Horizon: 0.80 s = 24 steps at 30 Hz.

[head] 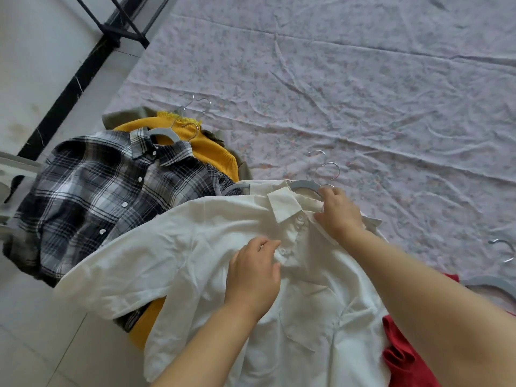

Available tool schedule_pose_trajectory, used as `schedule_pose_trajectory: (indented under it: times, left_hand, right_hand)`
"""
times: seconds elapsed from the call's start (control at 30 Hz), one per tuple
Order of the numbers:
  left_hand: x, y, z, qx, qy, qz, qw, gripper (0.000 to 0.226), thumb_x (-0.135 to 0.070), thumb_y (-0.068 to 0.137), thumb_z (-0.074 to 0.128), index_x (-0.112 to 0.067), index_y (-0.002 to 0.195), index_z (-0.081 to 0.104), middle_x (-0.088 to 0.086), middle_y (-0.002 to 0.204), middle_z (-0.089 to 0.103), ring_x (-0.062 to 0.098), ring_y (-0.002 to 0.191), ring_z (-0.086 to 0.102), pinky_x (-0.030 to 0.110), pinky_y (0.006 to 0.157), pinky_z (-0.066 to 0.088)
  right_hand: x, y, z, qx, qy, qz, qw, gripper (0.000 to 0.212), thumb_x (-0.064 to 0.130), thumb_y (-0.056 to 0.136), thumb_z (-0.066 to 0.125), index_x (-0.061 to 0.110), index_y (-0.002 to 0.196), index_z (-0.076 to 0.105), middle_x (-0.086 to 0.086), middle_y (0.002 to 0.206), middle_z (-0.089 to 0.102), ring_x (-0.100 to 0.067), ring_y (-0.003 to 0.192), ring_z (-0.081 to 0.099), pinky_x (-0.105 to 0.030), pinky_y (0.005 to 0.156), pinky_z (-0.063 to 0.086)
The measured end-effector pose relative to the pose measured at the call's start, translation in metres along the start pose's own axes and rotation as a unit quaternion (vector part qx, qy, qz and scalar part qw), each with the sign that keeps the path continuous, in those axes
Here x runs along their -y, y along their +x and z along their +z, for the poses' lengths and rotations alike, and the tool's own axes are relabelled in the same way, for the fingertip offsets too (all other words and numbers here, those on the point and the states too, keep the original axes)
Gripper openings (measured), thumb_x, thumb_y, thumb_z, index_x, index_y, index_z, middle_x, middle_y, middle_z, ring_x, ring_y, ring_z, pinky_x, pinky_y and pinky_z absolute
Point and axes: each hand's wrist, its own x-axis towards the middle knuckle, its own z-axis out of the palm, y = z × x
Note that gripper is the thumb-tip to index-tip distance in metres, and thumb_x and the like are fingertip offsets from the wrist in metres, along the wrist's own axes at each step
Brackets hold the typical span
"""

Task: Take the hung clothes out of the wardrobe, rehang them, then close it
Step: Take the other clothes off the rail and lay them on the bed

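Your left hand [252, 270] pinches the front placket of the white shirt [195, 247] at a button, fingers closed on the cloth. Your right hand [339, 212] grips the shirt's collar, just beside the grey hanger [304, 185] at its neck. The shirt lies at the near edge of the bed sheet [363, 93], overlapping a plaid shirt [97, 185] and yellow sweater [212, 152] to the left; a red garment [402, 356] touches it on the right. Beyond the collar the sheet lies bare.
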Motion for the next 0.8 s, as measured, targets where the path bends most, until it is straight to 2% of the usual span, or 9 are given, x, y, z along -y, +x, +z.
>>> schedule_pose_trajectory:
  times: [0.07, 0.17, 0.3, 0.4, 0.47, 0.6, 0.67, 0.73, 0.8]
  left_hand:
    - [0.005, -0.003, 0.006, 0.016, 0.001, -0.01, 1.0, 0.04, -0.023, 0.089, 0.053, -0.026, 0.129, 0.05, -0.006, 0.131, 0.046, 0.014, 0.118, 0.044, 0.026, 0.096, 0.029]
    - [0.012, -0.01, 0.013, 0.041, 0.007, -0.026, 0.999, 0.041, -0.026, 0.091, 0.051, -0.029, 0.131, 0.047, -0.009, 0.134, 0.042, 0.011, 0.121, 0.042, 0.025, 0.096, 0.028]
    - [0.02, -0.01, 0.014, 0.049, 0.004, -0.034, 0.998, 0.04, -0.026, 0.09, 0.05, -0.03, 0.13, 0.047, -0.01, 0.131, 0.044, 0.01, 0.119, 0.043, 0.026, 0.095, 0.03]
    - [0.022, -0.007, 0.013, 0.046, 0.003, -0.038, 0.998, 0.039, -0.026, 0.09, 0.051, -0.03, 0.128, 0.049, -0.011, 0.129, 0.044, 0.01, 0.118, 0.043, 0.025, 0.095, 0.03]
    - [0.023, -0.006, 0.013, 0.047, 0.002, -0.036, 0.998, 0.038, -0.026, 0.09, 0.051, -0.029, 0.128, 0.05, -0.01, 0.129, 0.044, 0.01, 0.118, 0.043, 0.026, 0.095, 0.03]
    - [0.023, -0.004, 0.012, 0.05, 0.006, -0.034, 0.998, 0.038, -0.026, 0.09, 0.05, -0.029, 0.128, 0.049, -0.01, 0.13, 0.043, 0.01, 0.118, 0.043, 0.025, 0.096, 0.029]
    - [0.023, -0.004, 0.012, 0.051, 0.006, -0.03, 0.998, 0.038, -0.026, 0.091, 0.049, -0.03, 0.128, 0.048, -0.011, 0.131, 0.042, 0.01, 0.118, 0.042, 0.025, 0.096, 0.028]
    - [0.022, -0.005, 0.012, 0.049, 0.005, -0.027, 0.998, 0.037, -0.026, 0.091, 0.049, -0.03, 0.128, 0.049, -0.011, 0.131, 0.042, 0.009, 0.119, 0.042, 0.024, 0.096, 0.028]
    - [0.022, -0.007, 0.011, 0.047, 0.005, -0.023, 0.999, 0.037, -0.027, 0.091, 0.049, -0.03, 0.128, 0.049, -0.011, 0.131, 0.042, 0.009, 0.118, 0.042, 0.024, 0.095, 0.027]
  right_hand:
    - [0.001, -0.005, 0.013, 0.027, 0.003, -0.018, 0.999, 0.034, 0.022, 0.089, 0.053, 0.018, 0.123, 0.054, -0.007, 0.123, 0.051, -0.03, 0.11, 0.051, -0.037, 0.083, 0.045]
    - [0.002, -0.01, 0.024, 0.005, 0.012, -0.017, 1.0, 0.021, 0.022, 0.091, 0.05, 0.014, 0.103, 0.065, -0.009, 0.114, 0.055, -0.029, 0.108, 0.05, -0.036, 0.081, 0.044]
    - [-0.001, -0.007, 0.025, 0.02, 0.051, -0.013, 0.998, 0.018, 0.027, 0.09, 0.053, 0.022, 0.104, 0.063, -0.005, 0.118, 0.05, -0.027, 0.108, 0.051, -0.034, 0.079, 0.041]
    - [0.001, 0.0, 0.024, 0.013, 0.042, 0.02, 0.999, 0.018, 0.021, 0.091, 0.05, 0.016, 0.104, 0.06, -0.009, 0.119, 0.048, -0.031, 0.106, 0.05, -0.035, 0.079, 0.04]
    - [0.003, 0.006, 0.022, 0.013, 0.0, 0.027, 1.0, 0.018, 0.018, 0.091, 0.049, 0.014, 0.105, 0.059, -0.01, 0.118, 0.05, -0.032, 0.108, 0.047, -0.037, 0.081, 0.038]
    - [0.006, 0.013, 0.014, 0.049, -0.109, -0.017, 0.993, 0.023, 0.026, 0.093, 0.048, 0.017, 0.112, 0.057, -0.007, 0.118, 0.054, -0.028, 0.113, 0.044, -0.038, 0.085, 0.039]
    - [0.006, 0.014, 0.011, 0.062, -0.147, -0.021, 0.987, 0.025, 0.025, 0.093, 0.049, 0.018, 0.116, 0.057, -0.008, 0.121, 0.051, -0.027, 0.117, 0.041, -0.039, 0.089, 0.039]
    - [0.004, 0.013, 0.008, 0.078, -0.128, 0.006, 0.989, 0.025, 0.021, 0.091, 0.051, 0.017, 0.114, 0.059, -0.01, 0.121, 0.045, -0.029, 0.115, 0.04, -0.039, 0.09, 0.04]
    - [0.001, 0.01, 0.007, 0.072, -0.049, 0.041, 0.995, 0.021, 0.017, 0.089, 0.053, 0.015, 0.108, 0.061, -0.01, 0.119, 0.043, -0.029, 0.107, 0.042, -0.036, 0.084, 0.04]
